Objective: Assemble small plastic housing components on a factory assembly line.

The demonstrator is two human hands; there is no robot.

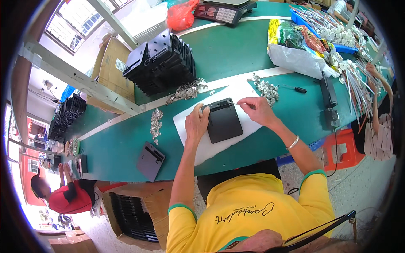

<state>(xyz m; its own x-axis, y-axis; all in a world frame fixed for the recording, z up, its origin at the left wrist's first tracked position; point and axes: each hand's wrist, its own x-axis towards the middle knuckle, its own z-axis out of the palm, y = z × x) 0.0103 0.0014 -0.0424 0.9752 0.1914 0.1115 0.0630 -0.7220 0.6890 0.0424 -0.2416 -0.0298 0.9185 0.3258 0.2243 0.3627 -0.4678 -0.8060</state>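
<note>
Nearest, the person's yellow shirt point(253, 198) has green trim and dark, script-like lettering across the chest. Beside it on the floor, an open carton point(158, 206) holds a row of black panels point(130, 217). A dark grey panel point(148, 163) lies at the near edge of the green table point(112, 156).

Farther in, a flat black panel point(225, 124) lies on a white sheet point(192, 145) in front of the person; no lettering can be made out on it. The left hand point(197, 123) grips its upper left corner, thumb on top. The right hand point(256, 110) pinches a thin pale piece point(232, 103) at the panel's upper right corner, too small to identify.

Beyond the sheet lie heaps of small shiny metal parts point(185, 91) and, to the right, a black-handled screwdriver point(300, 90). Behind them stands a stack of black housings point(164, 65), near a cardboard box point(113, 69) with a white label too small to read. A colourfully printed bag point(295, 55) sits to the right. Farthest, by a red plastic bag point(181, 16), a dark scale point(223, 13) shows a pale, marked keypad.
</note>
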